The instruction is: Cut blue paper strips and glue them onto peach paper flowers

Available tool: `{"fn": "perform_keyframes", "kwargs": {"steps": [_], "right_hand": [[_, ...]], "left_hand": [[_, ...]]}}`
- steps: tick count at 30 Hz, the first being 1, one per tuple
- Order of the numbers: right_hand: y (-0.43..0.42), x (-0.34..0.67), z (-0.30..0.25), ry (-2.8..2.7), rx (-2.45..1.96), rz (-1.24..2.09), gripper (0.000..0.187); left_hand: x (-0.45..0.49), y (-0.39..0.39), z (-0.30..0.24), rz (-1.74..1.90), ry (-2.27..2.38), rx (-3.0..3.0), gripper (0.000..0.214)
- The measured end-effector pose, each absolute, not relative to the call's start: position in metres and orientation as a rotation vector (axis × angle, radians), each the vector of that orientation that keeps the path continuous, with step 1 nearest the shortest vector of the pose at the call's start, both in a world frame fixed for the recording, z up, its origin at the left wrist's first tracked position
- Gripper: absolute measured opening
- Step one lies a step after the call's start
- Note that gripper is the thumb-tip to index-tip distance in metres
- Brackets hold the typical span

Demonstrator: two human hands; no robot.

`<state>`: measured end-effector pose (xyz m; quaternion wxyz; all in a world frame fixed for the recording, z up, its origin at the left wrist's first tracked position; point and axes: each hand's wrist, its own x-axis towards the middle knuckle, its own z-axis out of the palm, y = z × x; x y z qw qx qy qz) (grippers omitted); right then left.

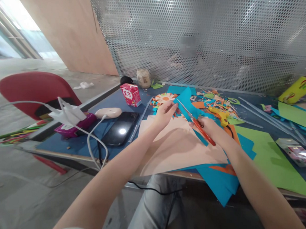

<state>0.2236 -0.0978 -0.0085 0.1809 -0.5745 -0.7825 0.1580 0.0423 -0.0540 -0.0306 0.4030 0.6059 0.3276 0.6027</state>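
Observation:
My left hand point(166, 114) pinches the left edge of a blue piece of paper point(187, 100) above the table. In my right hand point(208, 125) is a pair of scissors point(202, 129) with orange handles, its blades pointing up and left against the blue paper. Below both hands lies a large pale peach sheet point(178, 147), with a narrow blue strip point(201, 138) over it near the scissors. A paper flower point(164, 98) in peach and orange rests just beyond my left hand. My right fingers are partly hidden behind the handles.
Paper scraps point(211, 97) are strewn along the back by a perforated metal screen point(148, 35). A yellow glue gun point(220, 115) lies right of my right hand. Green sheets point(272, 159) are farther right. A phone point(121, 128), white cable point(89, 142) and pink box point(131, 94) are left.

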Motion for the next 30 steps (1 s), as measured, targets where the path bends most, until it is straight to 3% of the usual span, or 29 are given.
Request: {"fn": "perform_keyframes", "kwargs": {"steps": [30], "right_hand": [[-0.1033,0.2211,-0.0058,-2.134,-1.502,0.638,0.047]], "left_hand": [[0.0409,-0.0487,-0.0381,1.445,0.784,1.646,0.028]]}}
